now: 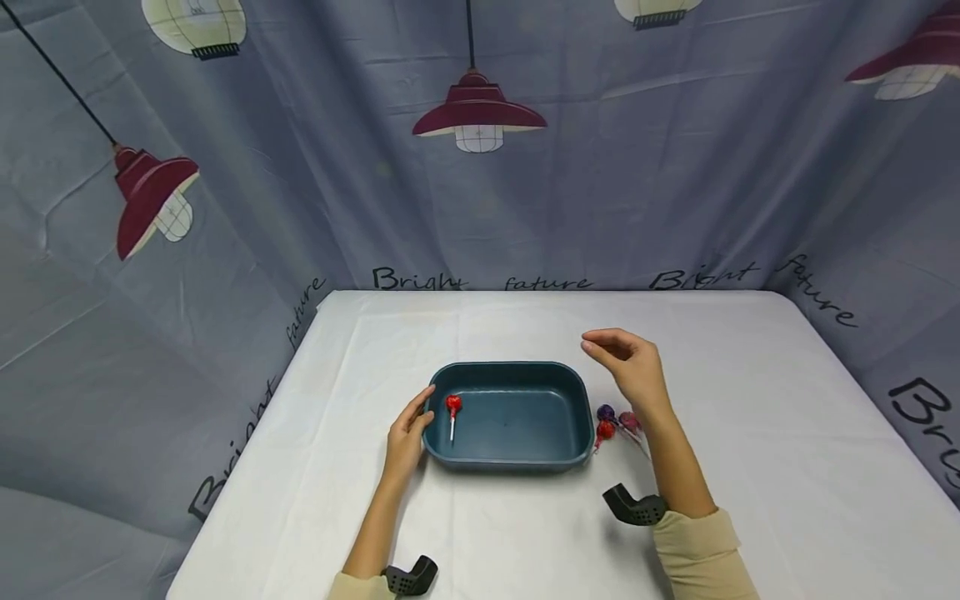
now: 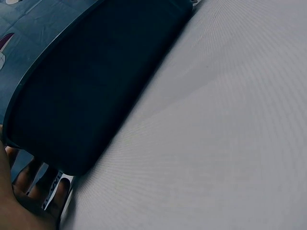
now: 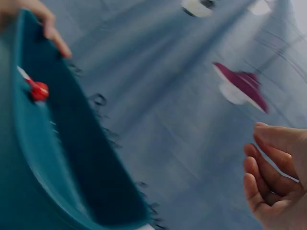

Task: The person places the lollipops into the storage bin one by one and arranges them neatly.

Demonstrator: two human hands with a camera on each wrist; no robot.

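Note:
A dark teal rectangular dish (image 1: 517, 458) with rounded corners stands on the table. My left hand (image 1: 406, 433) holds its left end, thumb at the rim and the other fingers along the outer wall; the left wrist view shows those fingers (image 2: 29, 177) spread below the end. Inside the dish, near its left side, lies a red lollipop (image 1: 453, 403) with a white stick. My right hand (image 1: 636, 367) is raised beyond the dish's right end, its fingers loosely bent and nothing between them. Below it, a purple lollipop (image 1: 605, 412), another red lollipop (image 1: 606, 430) and a pink lollipop (image 1: 628, 421) lie together.
A white cloth (image 1: 517, 533) covers the table. Grey-blue curtains (image 1: 337, 167) printed with lamps and lettering hang behind it and at both sides. Black wrist-worn devices (image 1: 636, 505) sit near both cuffs.

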